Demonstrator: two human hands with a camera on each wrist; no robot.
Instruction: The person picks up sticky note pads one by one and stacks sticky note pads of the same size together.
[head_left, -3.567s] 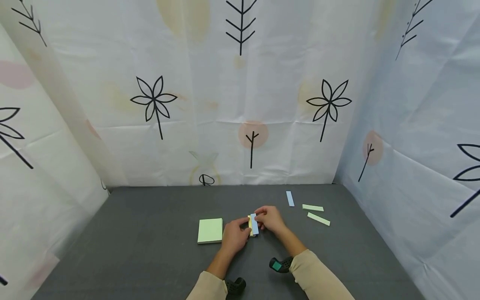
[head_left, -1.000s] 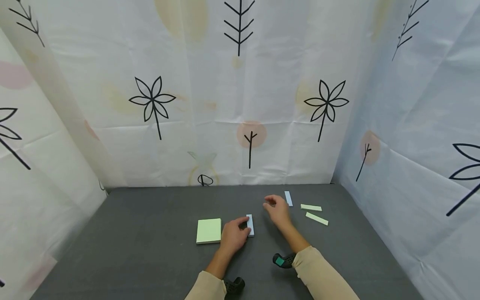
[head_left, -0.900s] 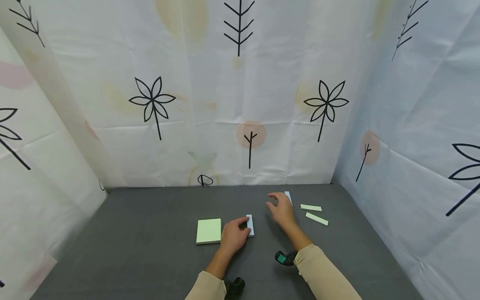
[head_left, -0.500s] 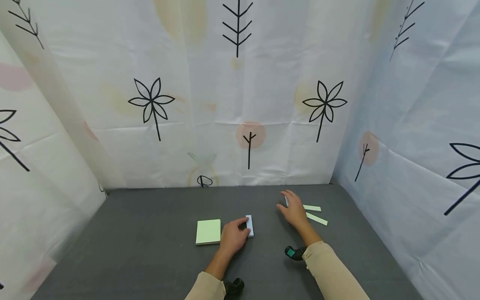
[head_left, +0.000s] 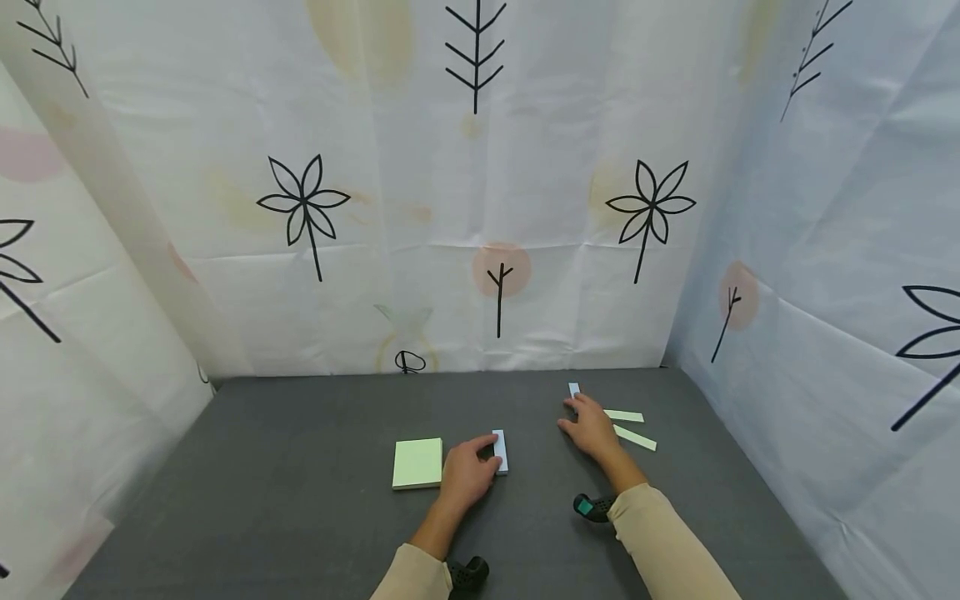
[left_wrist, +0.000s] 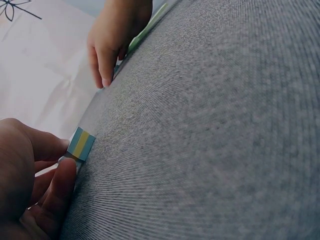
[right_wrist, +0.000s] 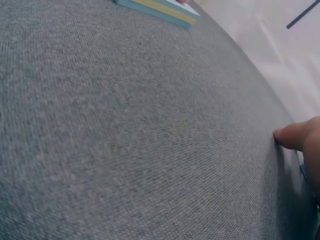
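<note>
My left hand (head_left: 467,475) holds a small stack of narrow sticky-note pads (head_left: 501,454) on the grey table, thumb and forefinger against its left side. Layers of blue, yellow and blue show on the end of the stack (left_wrist: 81,144) in the left wrist view. Farther back and to the right, my right hand (head_left: 592,427) reaches down over a thin light blue strip (head_left: 573,389). Its forefinger overlaps the strip, whose near part is hidden, while the thumb stands apart. The right wrist view shows the thumb (right_wrist: 295,135) close to the cloth.
A square pale green sticky-note pad (head_left: 417,463) lies left of my left hand. Two pale green strips (head_left: 626,416) (head_left: 637,439) lie right of my right hand, partly behind it. White patterned cloth walls (head_left: 555,308) enclose the table's back and sides.
The right hand has left the stack, moved back and right to the blue strip, then drawn slightly nearer. The stack's blue top now lies squarely over the yellow. The left hand stays put.
</note>
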